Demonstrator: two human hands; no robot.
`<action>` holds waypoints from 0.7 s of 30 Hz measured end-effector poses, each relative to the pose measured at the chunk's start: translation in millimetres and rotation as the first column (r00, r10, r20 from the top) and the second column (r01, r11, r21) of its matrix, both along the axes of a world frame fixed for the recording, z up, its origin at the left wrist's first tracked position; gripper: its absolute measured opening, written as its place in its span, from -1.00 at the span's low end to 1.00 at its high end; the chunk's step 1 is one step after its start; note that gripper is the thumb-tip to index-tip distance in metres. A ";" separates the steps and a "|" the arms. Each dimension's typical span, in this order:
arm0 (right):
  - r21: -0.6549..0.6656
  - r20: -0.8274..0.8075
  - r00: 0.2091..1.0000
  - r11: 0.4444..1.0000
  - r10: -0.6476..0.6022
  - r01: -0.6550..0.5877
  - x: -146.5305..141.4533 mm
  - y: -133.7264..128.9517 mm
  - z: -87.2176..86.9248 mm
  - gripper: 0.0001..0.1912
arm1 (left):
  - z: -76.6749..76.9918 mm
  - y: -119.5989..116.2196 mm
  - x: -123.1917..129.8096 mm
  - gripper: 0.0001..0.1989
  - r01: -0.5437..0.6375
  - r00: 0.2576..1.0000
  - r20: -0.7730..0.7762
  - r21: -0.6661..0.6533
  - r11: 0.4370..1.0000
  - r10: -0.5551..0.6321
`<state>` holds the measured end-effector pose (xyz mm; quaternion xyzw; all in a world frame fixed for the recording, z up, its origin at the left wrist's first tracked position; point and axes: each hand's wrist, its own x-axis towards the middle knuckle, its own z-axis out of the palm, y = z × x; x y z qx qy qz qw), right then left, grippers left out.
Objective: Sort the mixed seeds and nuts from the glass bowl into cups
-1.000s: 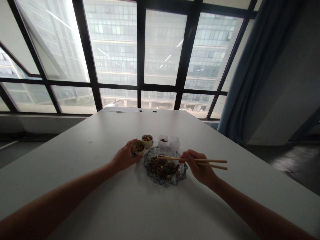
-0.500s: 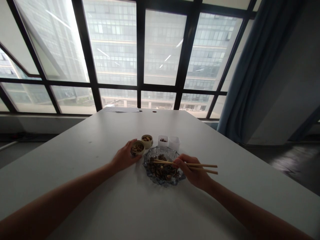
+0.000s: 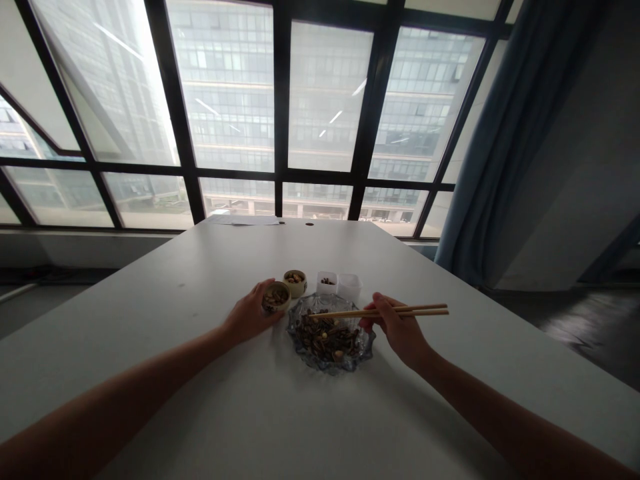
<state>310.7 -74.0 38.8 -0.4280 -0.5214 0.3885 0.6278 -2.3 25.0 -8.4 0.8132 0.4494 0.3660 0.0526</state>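
Note:
My left hand (image 3: 256, 311) is wrapped round a small round cup (image 3: 276, 297) that holds brownish pieces. In my right hand (image 3: 397, 328) is a pair of wooden chopsticks (image 3: 345, 313), their tips close together over the left part of a scalloped glass bowl (image 3: 367, 347). Whether a piece sits between the tips is too small to tell. Dark seed-like pieces (image 3: 325, 340) lie in the bowl, with a few paler ones among them. Just behind the held cup stands a second round cup (image 3: 295, 283) with brown pieces inside.
Behind the glass bowl stand two small white square containers; the left container (image 3: 327, 283) has dark bits in it, the right container (image 3: 349, 287) shows none. Papers (image 3: 245, 220) lie at the far edge of the white table (image 3: 210, 407). A blue curtain (image 3: 480, 187) hangs at the right.
My right hand has moved a little right and up, away from the bowl's rim. The chopsticks rose with it and their tips drew together. My left hand stays on the cup.

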 end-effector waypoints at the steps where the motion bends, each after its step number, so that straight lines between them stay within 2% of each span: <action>1: -0.029 -0.068 0.998 1.000 0.001 -0.003 1.4 1.7 0.8 -0.45 | -0.1 0.1 0.1 -0.27 0.000 1.000 0.000 0.000 1.000 0.000; 5: -0.131 -0.236 0.972 0.990 0.017 -0.049 6.6 6.9 3.4 -0.49 | -0.5 0.1 0.1 -0.27 0.009 1.000 -0.001 0.008 1.000 -0.009; 8: -0.145 -0.231 0.973 0.988 0.014 -0.048 7.7 7.9 3.1 -0.49 | -0.8 0.2 -0.1 -0.27 0.006 1.000 -0.001 0.014 1.000 -0.006; 11: -0.031 -0.062 0.998 0.999 -0.012 0.010 8.1 3.0 1.8 -0.48 | -0.6 0.2 -0.2 -0.27 0.008 1.000 -0.001 0.012 1.000 -0.008; 13: 0.169 0.189 0.979 0.985 -0.076 0.044 9.0 -3.8 2.4 -0.52 | -0.2 -0.1 -0.2 -0.27 0.006 1.000 0.000 0.010 1.000 -0.006; 15: 0.432 0.470 0.869 0.898 -0.152 -0.077 9.8 -11.4 4.9 -0.60 | 0.3 -0.4 0.0 -0.27 0.003 1.000 0.002 0.006 1.000 -0.003; 17: 0.580 0.665 0.713 0.754 -0.221 -0.308 9.8 -17.4 8.9 -0.72 | 0.5 -0.5 0.1 -0.27 0.006 1.000 0.001 -0.003 1.000 -0.006; 19: 0.606 0.753 0.597 0.645 -0.277 -0.466 8.9 -20.6 12.9 -0.80 | 0.4 -0.2 0.1 -0.27 0.013 1.000 0.000 -0.011 1.000 -0.013; 21: 0.590 0.791 0.527 0.618 -0.312 -0.519 8.0 -21.1 15.4 -0.82 | -0.1 0.3 0.0 -0.28 0.017 1.000 0.003 -0.008 1.000 -0.017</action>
